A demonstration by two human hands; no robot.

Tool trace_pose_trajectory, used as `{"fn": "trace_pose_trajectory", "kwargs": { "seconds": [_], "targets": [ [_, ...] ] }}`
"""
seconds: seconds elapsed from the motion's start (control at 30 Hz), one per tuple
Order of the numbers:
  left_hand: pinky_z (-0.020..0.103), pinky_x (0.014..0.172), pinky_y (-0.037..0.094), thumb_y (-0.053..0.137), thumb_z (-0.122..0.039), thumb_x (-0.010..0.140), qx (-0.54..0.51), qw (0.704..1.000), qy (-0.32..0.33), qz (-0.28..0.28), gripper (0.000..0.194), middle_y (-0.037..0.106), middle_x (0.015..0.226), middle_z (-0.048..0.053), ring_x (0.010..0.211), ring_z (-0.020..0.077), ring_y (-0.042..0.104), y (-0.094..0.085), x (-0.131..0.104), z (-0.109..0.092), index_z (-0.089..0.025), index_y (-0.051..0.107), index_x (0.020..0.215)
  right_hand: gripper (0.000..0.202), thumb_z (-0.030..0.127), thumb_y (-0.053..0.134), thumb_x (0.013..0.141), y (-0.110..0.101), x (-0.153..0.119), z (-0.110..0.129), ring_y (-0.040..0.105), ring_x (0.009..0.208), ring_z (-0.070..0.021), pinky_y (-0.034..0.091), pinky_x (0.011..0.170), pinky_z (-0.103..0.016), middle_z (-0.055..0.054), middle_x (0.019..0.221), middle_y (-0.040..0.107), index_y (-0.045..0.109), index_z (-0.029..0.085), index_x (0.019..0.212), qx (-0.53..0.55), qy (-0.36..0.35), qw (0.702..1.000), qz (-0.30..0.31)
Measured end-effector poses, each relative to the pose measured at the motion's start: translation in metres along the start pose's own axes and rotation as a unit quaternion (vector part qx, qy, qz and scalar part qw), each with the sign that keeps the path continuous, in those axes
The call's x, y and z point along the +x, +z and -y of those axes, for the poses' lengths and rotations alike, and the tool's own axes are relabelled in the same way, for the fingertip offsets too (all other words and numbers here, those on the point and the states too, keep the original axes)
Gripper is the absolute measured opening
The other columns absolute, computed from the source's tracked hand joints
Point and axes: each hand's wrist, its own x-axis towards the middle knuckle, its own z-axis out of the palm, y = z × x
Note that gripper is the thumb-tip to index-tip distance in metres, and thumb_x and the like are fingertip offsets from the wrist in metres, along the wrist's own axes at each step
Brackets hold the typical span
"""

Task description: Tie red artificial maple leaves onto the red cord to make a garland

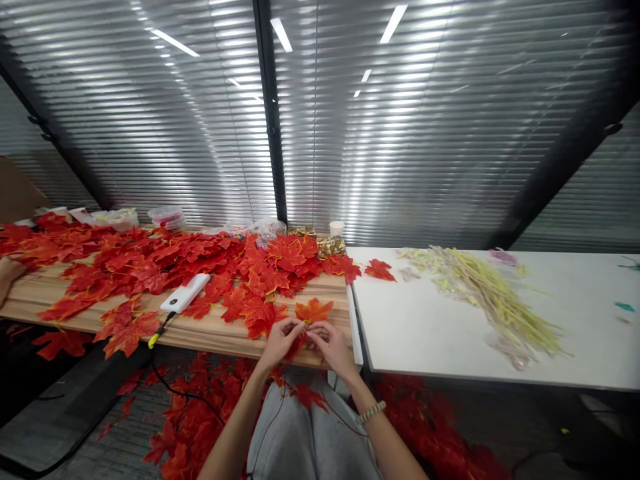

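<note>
My left hand (pixel 283 341) and my right hand (pixel 327 341) meet over the front edge of the wooden table, fingertips pinched together. Between them is the base of an orange-red artificial maple leaf (pixel 314 311), its blade spread just beyond my fingers. Exactly which bit each fingertip grips is too small to see. Below my hands, a thin red cord (pixel 345 421) trails across my lap, where another red maple leaf (pixel 307 396) lies. More red artificial maple leaves (pixel 260 312) are heaped just left of my hands.
A white power bank (pixel 186 293) with a cable lies among the leaves. Yellow strands (pixel 505 300) lie on the white table (pixel 420 340) at right. A paper cup (pixel 337 229) stands at the back. More leaves (pixel 195 413) cover the floor. Another person's hand (pixel 9 272) shows far left.
</note>
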Motion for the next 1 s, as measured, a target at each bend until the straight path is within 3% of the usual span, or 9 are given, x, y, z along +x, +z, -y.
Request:
{"fn": "trace_pose_trajectory", "kwargs": {
  "seconds": [0.17, 0.37, 0.53, 0.67, 0.83, 1.0],
  "targets": [
    [0.023, 0.067, 0.041, 0.059, -0.038, 0.073, -0.046, 0.995, -0.002, -0.089, 0.024, 0.059, 0.069, 0.002, 0.069, 0.0137, 0.054, -0.001, 0.002, 0.001, -0.014, 0.059, 0.070, 0.019, 0.035, 0.061, 0.072, 0.000, 0.001, 0.000, 0.056, 0.049, -0.0126, 0.044, 0.048, -0.023, -0.001, 0.059, 0.061, 0.061, 0.016, 0.074, -0.016, 0.010, 1.000, -0.010],
    [0.020, 0.059, 0.039, 0.065, -0.039, 0.067, -0.126, 0.979, -0.011, -0.157, 0.028, 0.057, 0.069, 0.000, 0.063, 0.0107, 0.051, -0.005, -0.001, -0.004, -0.014, 0.057, 0.076, 0.018, 0.034, 0.062, 0.071, 0.001, 0.001, 0.002, 0.057, 0.052, -0.0127, 0.044, 0.049, -0.023, -0.003, 0.067, 0.063, 0.060, 0.016, 0.074, -0.009, 0.011, 1.000, -0.010],
    [0.020, 0.052, 0.040, 0.065, -0.038, 0.066, -0.189, 0.956, -0.012, -0.223, 0.031, 0.055, 0.066, -0.002, 0.056, 0.0090, 0.050, -0.028, -0.022, -0.019, -0.015, 0.057, 0.086, 0.019, 0.034, 0.061, 0.072, -0.001, 0.000, 0.000, 0.057, 0.053, -0.0128, 0.045, 0.051, -0.024, -0.002, 0.067, 0.062, 0.060, 0.016, 0.073, -0.021, 0.009, 1.000, 0.001],
    [0.020, 0.048, 0.040, 0.070, -0.040, 0.059, -0.180, 0.933, 0.006, -0.312, 0.037, 0.050, 0.055, -0.004, 0.050, 0.0092, 0.049, -0.071, -0.061, -0.024, -0.016, 0.058, 0.084, 0.023, 0.038, 0.060, 0.073, -0.002, -0.001, -0.002, 0.056, 0.052, -0.0132, 0.045, 0.050, -0.024, -0.004, 0.069, 0.063, 0.060, 0.015, 0.076, -0.040, 0.009, 0.999, 0.008],
    [0.018, 0.044, 0.036, 0.068, -0.044, 0.060, -0.017, 0.920, -0.072, -0.386, 0.039, 0.056, 0.060, -0.001, 0.051, 0.0104, 0.049, -0.134, -0.139, -0.026, -0.015, 0.060, 0.085, 0.029, 0.042, 0.060, 0.072, -0.005, -0.004, -0.004, 0.056, 0.053, -0.0147, 0.045, 0.052, -0.026, -0.006, 0.068, 0.064, 0.062, 0.014, 0.077, -0.063, 0.011, 0.998, 0.013],
    [0.024, 0.048, 0.041, 0.066, -0.052, 0.057, 0.123, 0.902, -0.218, -0.351, 0.048, 0.058, 0.057, 0.001, 0.051, 0.0150, 0.052, -0.175, -0.214, -0.009, -0.012, 0.060, 0.083, 0.033, 0.045, 0.063, 0.069, -0.011, -0.007, -0.012, 0.058, 0.055, -0.0162, 0.046, 0.054, -0.027, -0.007, 0.070, 0.065, 0.062, 0.013, 0.080, -0.074, 0.036, 0.996, 0.019]
  ]
}}
